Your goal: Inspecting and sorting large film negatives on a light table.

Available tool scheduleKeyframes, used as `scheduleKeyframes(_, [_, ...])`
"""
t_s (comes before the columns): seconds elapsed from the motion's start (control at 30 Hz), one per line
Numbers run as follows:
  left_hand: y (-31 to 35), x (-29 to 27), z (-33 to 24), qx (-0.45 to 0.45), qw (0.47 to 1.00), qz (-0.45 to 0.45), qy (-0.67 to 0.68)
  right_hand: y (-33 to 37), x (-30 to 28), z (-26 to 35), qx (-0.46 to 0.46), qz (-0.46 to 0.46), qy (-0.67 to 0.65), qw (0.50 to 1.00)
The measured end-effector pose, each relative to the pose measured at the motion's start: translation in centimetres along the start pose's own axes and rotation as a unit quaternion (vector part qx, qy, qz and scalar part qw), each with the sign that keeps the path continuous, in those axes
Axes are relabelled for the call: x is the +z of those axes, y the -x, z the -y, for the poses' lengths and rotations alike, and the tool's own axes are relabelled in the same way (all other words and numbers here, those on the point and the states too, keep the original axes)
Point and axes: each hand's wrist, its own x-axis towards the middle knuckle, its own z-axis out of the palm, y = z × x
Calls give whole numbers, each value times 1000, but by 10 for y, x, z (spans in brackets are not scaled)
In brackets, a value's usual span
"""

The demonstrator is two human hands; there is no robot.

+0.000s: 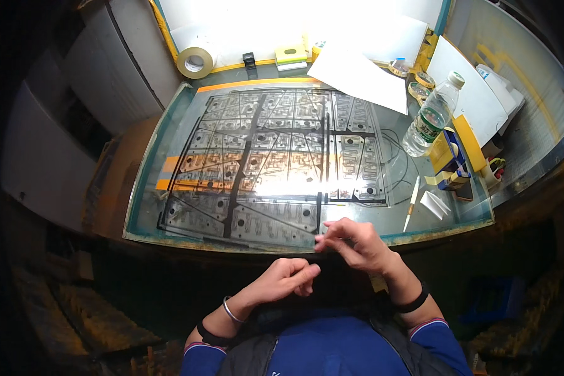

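My left hand [288, 277] is in front of the glass-topped table's near edge, fingers curled in and thumb laid over them. Whatever it may hold is hidden. Up and to its right, at that edge, my right hand [357, 243] has its thumb and fingertips drawn together in a pinch. Anything between them is too small to make out. Just beyond both hands, a large transparent film sheet [276, 222] with dark circuit-like patterns and black dots lies on the glass table [145, 216]. Bright light glares off its middle.
A clear water bottle [429, 116] stands at the right, beside a blue tape dispenser [452, 178]. A pen-like tool [412, 203] and folded white paper [435, 205] lie nearer. White paper [370, 72], a wide tape roll [195, 62] and a yellow-green pad [290, 55] are at the back.
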Motion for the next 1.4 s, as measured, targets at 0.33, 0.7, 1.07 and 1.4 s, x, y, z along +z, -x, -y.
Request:
scheduleKeyframes(0.33, [-2,6,6,-21,975,-49,218,2,-6,4,76,-52,-96,991])
scheduleKeyframes(0.7, [-7,10,-27,78,974,-64,201,0,-12,0,4,-126,2,992])
scheduleKeyframes(1.07, [-12,13,-26,90,974,-65,196,-2,-14,-2,41,-112,-5,993])
scheduleKeyframes(1.4, [-20,11,-37,85,933,-26,349,-3,-14,-4,40,-107,-37,993])
